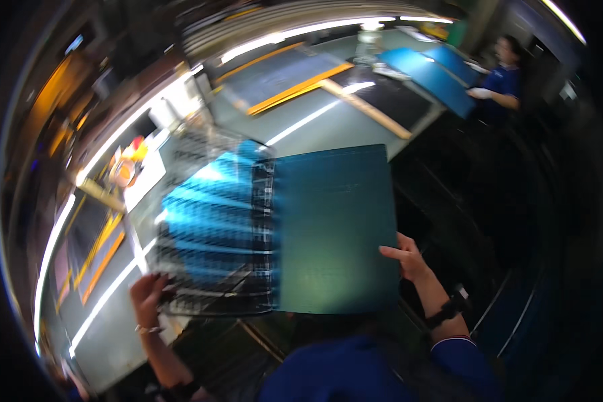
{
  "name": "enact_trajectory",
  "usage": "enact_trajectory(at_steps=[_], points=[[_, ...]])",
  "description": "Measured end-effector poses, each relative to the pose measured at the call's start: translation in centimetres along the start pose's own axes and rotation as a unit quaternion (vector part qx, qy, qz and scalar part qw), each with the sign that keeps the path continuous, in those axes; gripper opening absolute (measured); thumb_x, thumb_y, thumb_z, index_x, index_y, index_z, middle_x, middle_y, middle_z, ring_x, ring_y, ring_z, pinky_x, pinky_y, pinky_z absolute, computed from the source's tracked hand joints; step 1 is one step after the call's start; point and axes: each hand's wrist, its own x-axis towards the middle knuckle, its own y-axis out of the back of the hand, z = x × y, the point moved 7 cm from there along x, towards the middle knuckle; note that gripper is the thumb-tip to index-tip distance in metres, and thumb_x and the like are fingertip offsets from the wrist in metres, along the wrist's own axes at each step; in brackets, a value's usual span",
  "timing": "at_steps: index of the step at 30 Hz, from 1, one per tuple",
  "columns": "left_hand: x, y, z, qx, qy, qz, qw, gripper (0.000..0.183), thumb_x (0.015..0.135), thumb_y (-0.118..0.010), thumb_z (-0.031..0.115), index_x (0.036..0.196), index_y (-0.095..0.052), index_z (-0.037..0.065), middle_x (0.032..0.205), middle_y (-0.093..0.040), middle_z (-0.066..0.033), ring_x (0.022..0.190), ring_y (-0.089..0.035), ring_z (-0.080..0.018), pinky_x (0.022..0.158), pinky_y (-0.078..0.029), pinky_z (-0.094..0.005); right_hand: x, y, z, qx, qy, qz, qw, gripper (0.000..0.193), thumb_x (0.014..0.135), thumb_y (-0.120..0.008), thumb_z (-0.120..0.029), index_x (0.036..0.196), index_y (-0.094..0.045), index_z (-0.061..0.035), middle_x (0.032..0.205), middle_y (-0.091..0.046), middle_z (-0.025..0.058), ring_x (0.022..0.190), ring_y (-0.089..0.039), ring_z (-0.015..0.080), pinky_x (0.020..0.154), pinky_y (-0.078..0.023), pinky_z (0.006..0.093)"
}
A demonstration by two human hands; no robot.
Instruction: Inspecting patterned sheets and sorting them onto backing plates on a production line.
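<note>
My right hand (pixel 412 260) pinches the right edge of a flat teal-green sheet (pixel 335 228), thumb on top and the other fingers underneath. At the lower left corner of a glossy dark sheet with rows of black pattern and bright blue reflections (pixel 214 228), my left hand (pixel 149 295) is closed on the edge, smeared by motion. The two sheets lie side by side and meet along a dark strip; I cannot tell whether they are joined. Both are held out in front of my body, above the near side of the grey worktable.
The long grey worktable (pixel 301 127) bends around ahead and to the left. On it lie an orange-edged frame (pixel 285 77), a wooden bar (pixel 368 109) and a small orange-and-white cluster (pixel 130 161). At the far right a co-worker in blue (pixel 502 84) handles large blue sheets (pixel 435 77).
</note>
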Motion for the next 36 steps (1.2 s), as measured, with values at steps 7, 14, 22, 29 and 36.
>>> enact_trajectory(at_steps=[7, 14, 22, 29, 36], points=[[-0.6, 2.0, -16.1, -0.101, 0.111, 0.116, 0.982, 0.031, 0.088, -0.057, 0.024, 0.108, -0.060, 0.001, 0.090, -0.064, -0.0079, 0.079, -0.061, -0.0154, 0.071, -0.049, -0.0282, -23.0, 21.6, -9.6, -0.124, 0.272, 0.446, 0.844, 0.025, 0.080, -0.063, -0.007, 0.104, -0.060, -0.0013, 0.091, -0.062, 0.0022, 0.078, -0.054, 0.0081, 0.071, -0.044, 0.0236], [-1.8, -9.1, -14.3, 0.198, 0.122, 0.055, 0.971, 0.035, 0.088, -0.056, 0.029, 0.111, -0.059, 0.002, 0.100, -0.062, -0.0158, 0.091, -0.061, -0.0220, 0.077, -0.049, -0.0331, -38.9, 32.0, -4.4, -0.361, 0.182, 0.694, 0.596, 0.027, 0.086, -0.057, -0.010, 0.112, -0.057, -0.0008, 0.077, -0.063, 0.0096, 0.065, -0.055, 0.0102, 0.063, -0.045, 0.0257], [-4.9, -12.3, -9.7, 0.329, 0.093, 0.063, 0.938, 0.035, 0.088, -0.056, 0.028, 0.111, -0.059, 0.002, 0.100, -0.062, -0.0163, 0.091, -0.061, -0.0224, 0.077, -0.049, -0.0334, -34.5, 37.5, 10.8, -0.255, 0.026, 0.674, 0.693, 0.029, 0.084, -0.057, -0.010, 0.112, -0.056, -0.0036, 0.083, -0.064, 0.0153, 0.062, -0.058, 0.0178, 0.060, -0.046, 0.0307], [-5.6, -13.0, -7.1, 0.393, 0.072, 0.079, 0.913, 0.034, 0.088, -0.056, 0.028, 0.110, -0.060, 0.002, 0.101, -0.062, -0.0168, 0.092, -0.060, -0.0227, 0.078, -0.049, -0.0337, -28.1, 40.2, 18.6, -0.277, 0.072, 0.671, 0.684, 0.035, 0.083, -0.055, -0.011, 0.118, -0.053, -0.0073, 0.066, -0.059, 0.0190, 0.053, -0.059, 0.0321, 0.047, -0.044, 0.0372], [-5.6, -13.5, -6.0, 0.430, 0.063, 0.087, 0.897, 0.034, 0.088, -0.056, 0.028, 0.110, -0.060, 0.002, 0.101, -0.062, -0.0172, 0.092, -0.060, -0.0230, 0.078, -0.049, -0.0340, -25.4, 41.0, 22.6, -0.278, -0.022, 0.662, 0.696, 0.038, 0.083, -0.056, -0.012, 0.121, -0.052, -0.0103, 0.053, -0.052, 0.0148, 0.042, -0.051, 0.0261, 0.043, -0.039, 0.0365]])
